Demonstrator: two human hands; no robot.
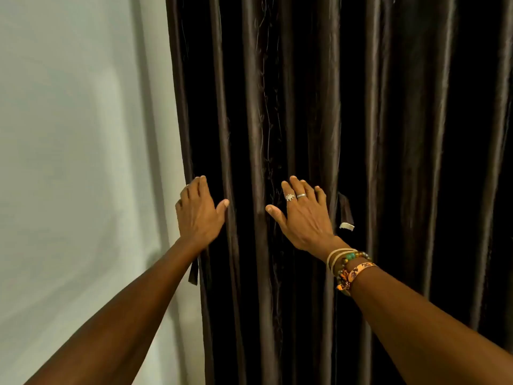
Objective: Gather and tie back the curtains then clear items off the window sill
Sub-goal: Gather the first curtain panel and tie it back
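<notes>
A pale, plain wall (69, 134) fills the left — soft grey shadows across it.

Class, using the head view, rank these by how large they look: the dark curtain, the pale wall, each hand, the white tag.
1. dark curtain
2. pale wall
3. left hand and right hand: look alike, so not ranked
4. white tag

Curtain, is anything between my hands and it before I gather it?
Nothing visible does. The left hand rests on the curtain at its edge beside the wall, and the right hand lies flat on the folds further right.
</notes>
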